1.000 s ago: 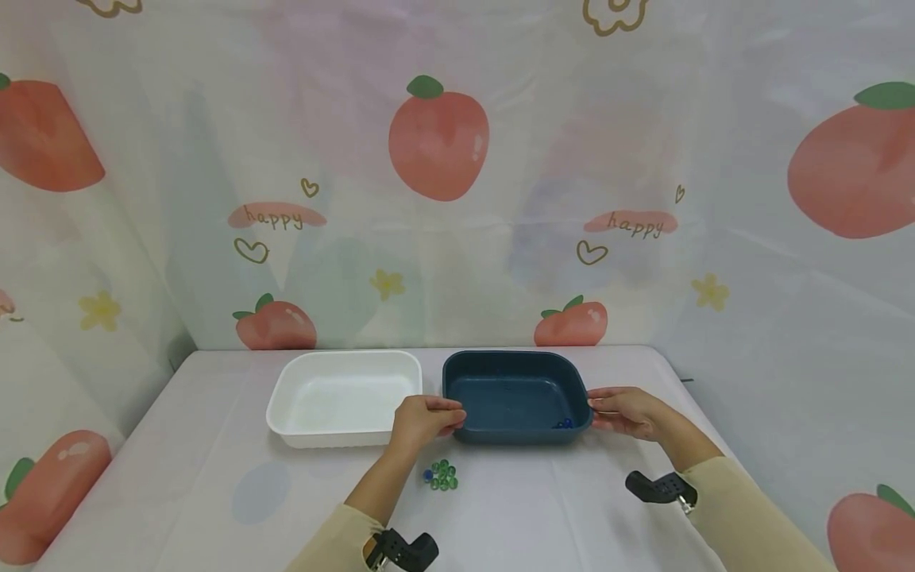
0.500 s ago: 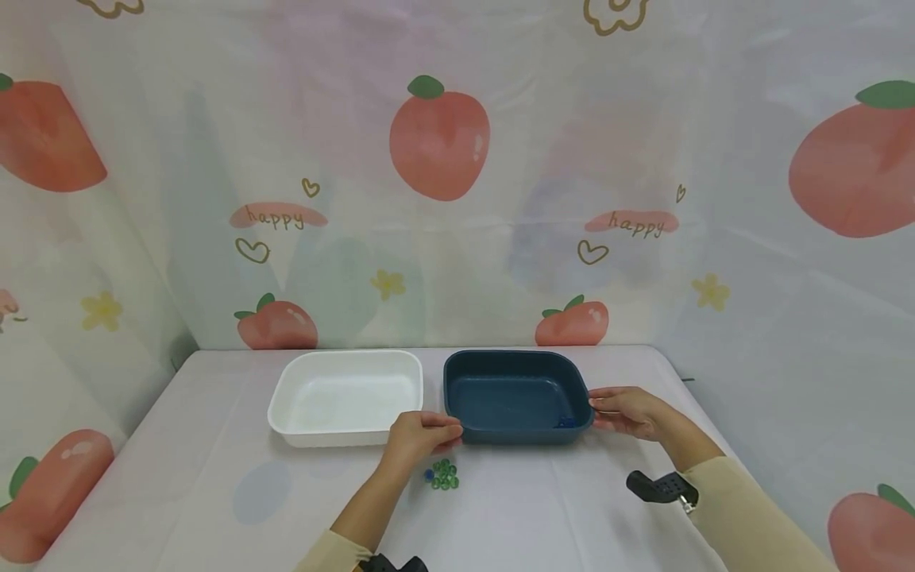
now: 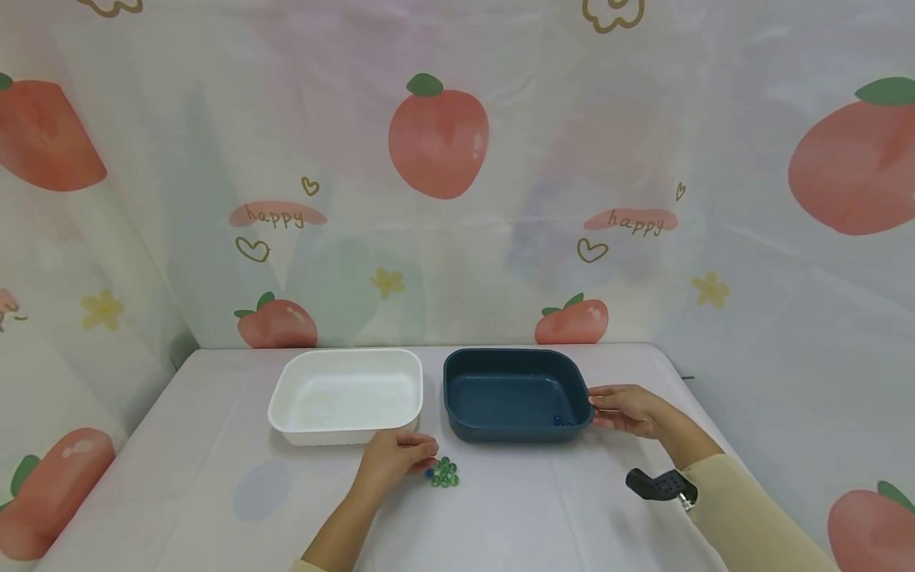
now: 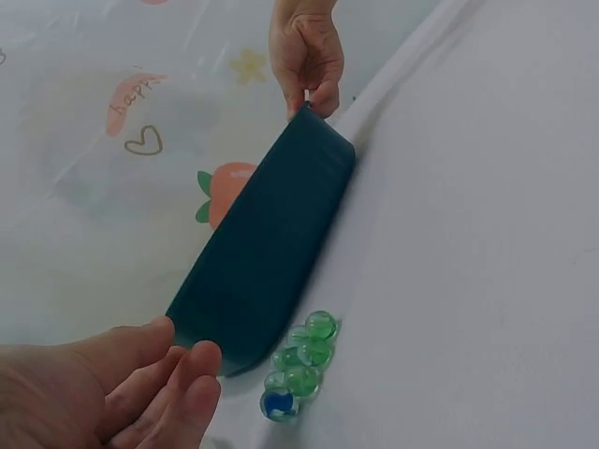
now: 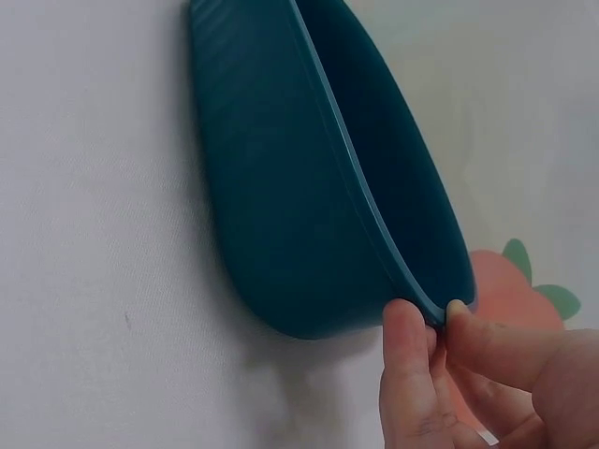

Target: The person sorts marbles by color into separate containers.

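Note:
My left hand (image 3: 391, 457) hovers at the left side of a small cluster of green glass marbles (image 3: 446, 474), with one blue marble (image 4: 279, 403) at the near end of the row. Its thumb and fingers are spread apart and hold nothing in the left wrist view. On the right, my right hand (image 3: 629, 411) pinches the rim of a dark blue plastic basin (image 3: 507, 434) between thumb and fingers, as the right wrist view also shows. A few dark blue marbles (image 3: 562, 422) lie in the basin's near right corner.
A white plastic basin (image 3: 314, 438) stands left of the dark blue one, a narrow gap between them. White cloth covers the table (image 3: 543, 508). Behind it hangs a backdrop (image 3: 486, 262) printed with peaches.
My left hand has let go of the dark blue basin's left rim and moved left and toward me, down beside the marbles. My right hand stays on the basin's right rim.

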`<state>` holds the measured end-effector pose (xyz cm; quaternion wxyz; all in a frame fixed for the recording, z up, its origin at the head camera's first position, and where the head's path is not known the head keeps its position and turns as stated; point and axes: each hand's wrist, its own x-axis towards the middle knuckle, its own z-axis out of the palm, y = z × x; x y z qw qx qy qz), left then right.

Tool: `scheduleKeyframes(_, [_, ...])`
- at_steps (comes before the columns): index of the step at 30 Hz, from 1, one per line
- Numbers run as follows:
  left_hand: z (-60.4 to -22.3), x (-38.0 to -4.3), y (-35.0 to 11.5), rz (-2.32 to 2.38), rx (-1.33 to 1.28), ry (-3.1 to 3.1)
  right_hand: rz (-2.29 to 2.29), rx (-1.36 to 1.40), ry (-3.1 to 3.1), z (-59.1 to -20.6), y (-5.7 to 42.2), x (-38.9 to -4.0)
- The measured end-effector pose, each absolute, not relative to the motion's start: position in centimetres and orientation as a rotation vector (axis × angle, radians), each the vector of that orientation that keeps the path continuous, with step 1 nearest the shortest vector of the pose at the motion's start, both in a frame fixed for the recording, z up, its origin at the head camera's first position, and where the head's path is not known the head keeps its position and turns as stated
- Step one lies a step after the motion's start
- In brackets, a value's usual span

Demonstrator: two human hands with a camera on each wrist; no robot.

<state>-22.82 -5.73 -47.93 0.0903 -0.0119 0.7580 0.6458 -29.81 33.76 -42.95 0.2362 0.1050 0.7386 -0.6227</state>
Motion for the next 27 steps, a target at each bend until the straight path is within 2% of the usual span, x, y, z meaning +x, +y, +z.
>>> scheduleKeyframes(12, [-49.0,-22.0,-7.4,1.777,-0.102,2.355,-1.705,0.28,2.034,-43.1,33.7,-29.9])
scheduleKeyframes(27, [-51.0,-22.0,-7.1,1.754,-0.156,2.381,-1.73,0.29,2.015,-43.6,34.1,-30.2])
